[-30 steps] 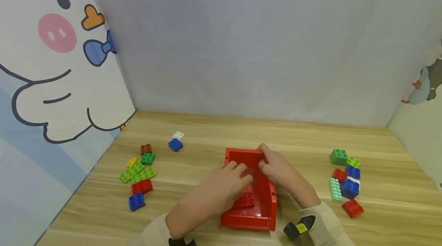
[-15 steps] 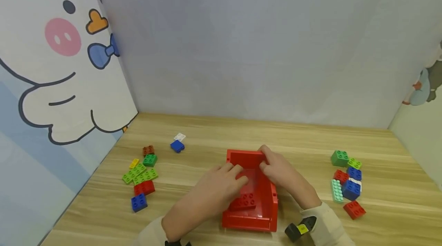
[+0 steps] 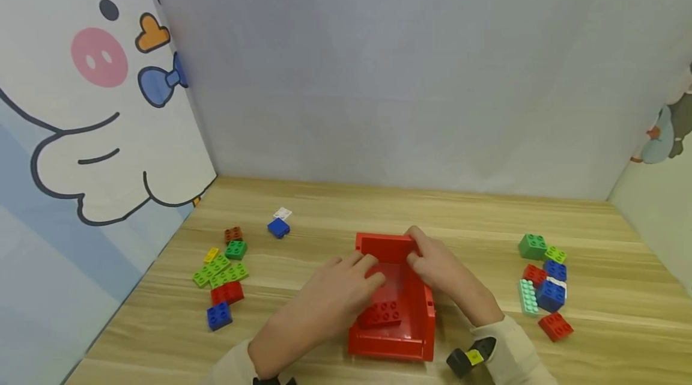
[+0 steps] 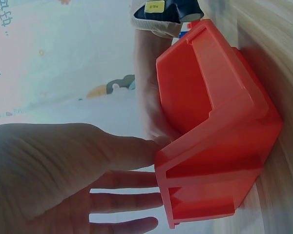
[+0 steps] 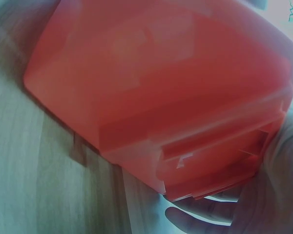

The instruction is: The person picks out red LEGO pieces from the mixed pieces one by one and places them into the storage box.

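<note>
A red open-fronted storage bin (image 3: 391,349) stands on the wooden table between both hands. Inside it lies a red toy brick (image 3: 381,314) with studs up. My left hand (image 3: 332,295) grips the bin's left wall near the back; in the left wrist view its thumb (image 4: 136,150) meets the rim and the other fingers reach past the bin's back end. On the opposite side my right hand (image 3: 440,265) holds the right wall at the back corner, index finger over the rim. The right wrist view shows the bin's outer side wall (image 5: 161,83) close up, with that hand's fingers behind it.
On the left lie several bricks, among them a blue brick (image 3: 218,316), a red brick (image 3: 227,293) and lime bricks (image 3: 229,275). Farther back are a flat blue brick (image 3: 278,228) and a white piece (image 3: 282,213). Another group, with a green brick (image 3: 533,246), lies at right.
The head view has shifted slightly. My left hand has slid a little left and down along the bin's wall, uncovering more of the red brick; the right hand keeps its hold.
</note>
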{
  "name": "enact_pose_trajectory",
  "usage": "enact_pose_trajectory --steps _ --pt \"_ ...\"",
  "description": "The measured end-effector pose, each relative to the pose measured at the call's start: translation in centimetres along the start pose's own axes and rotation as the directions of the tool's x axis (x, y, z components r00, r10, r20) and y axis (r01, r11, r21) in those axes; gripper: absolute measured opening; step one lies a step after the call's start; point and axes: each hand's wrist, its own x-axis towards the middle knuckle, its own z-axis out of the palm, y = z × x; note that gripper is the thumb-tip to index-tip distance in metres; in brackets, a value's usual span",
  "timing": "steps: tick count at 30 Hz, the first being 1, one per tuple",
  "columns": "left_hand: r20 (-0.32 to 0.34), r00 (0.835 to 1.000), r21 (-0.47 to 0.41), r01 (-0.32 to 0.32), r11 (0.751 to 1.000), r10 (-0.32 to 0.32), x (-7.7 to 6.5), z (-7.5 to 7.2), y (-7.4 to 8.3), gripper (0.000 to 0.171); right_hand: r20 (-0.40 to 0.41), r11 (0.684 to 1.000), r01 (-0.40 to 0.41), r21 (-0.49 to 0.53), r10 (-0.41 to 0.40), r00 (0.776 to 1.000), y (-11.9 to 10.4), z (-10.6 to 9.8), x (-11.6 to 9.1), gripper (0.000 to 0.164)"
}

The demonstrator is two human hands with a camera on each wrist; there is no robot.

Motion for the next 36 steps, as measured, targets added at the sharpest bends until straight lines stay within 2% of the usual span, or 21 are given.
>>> enact_pose_trajectory --steps 6,12,17,30,36 --pt "-0.029 1.0 0.011 0.002 1.0 -0.002 -0.2 0.1 -0.3 0.032 0.003 1.0 0.005 -0.007 -0.005 1.0 0.1 0.1 0.0 0.021" --pt "-0.031 0.999 0.015 0.013 1.0 -0.013 -0.6 0.0 -0.7 0.036 -0.005 1.0 0.001 -0.019 -0.001 1.0 0.2 0.0 0.2 0.022" --pt "-0.036 0.999 0.008 0.013 1.0 -0.012 -0.9 0.0 -0.9 0.035 -0.018 0.999 0.015 -0.044 -0.015 1.0 0.2 0.0 0.3 0.022" --pt "-0.058 0.998 -0.008 0.023 1.0 -0.024 -1.3 0.1 -1.1 0.032 -0.019 0.999 0.0 -0.034 -0.001 1.0 0.2 0.2 0.2 0.022" --pt "-0.048 0.998 -0.018 0.032 0.999 -0.033 -1.3 0.0 -1.2 0.033 -0.023 0.999 0.016 -0.048 -0.017 1.0 0.3 0.1 0.2 0.021"
